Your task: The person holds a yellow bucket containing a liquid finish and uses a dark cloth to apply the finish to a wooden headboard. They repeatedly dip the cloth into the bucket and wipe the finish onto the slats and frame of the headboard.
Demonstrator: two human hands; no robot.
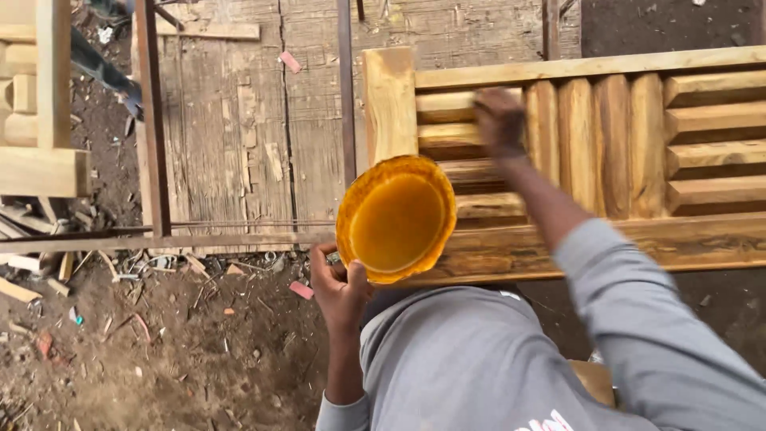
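Observation:
My left hand [339,287] grips the lower rim of a round orange-yellow bowl [396,219] that holds a shallow amber liquid. The bowl is held tilted, just in front of a carved wooden panel [606,144] with horizontal and vertical slats. My right hand [499,120] is blurred and presses on the horizontal slats at the panel's left part, fingers curled. Whether it holds anything I cannot tell. Some of the slats look darker and wet. Grey sleeves cover both my arms.
Rusty metal frame bars [152,120] cross over weathered planks [239,136] to the left of the panel. Another pale wooden piece [44,104] stands at the far left. Wood scraps and debris litter the dirt ground [159,335] below.

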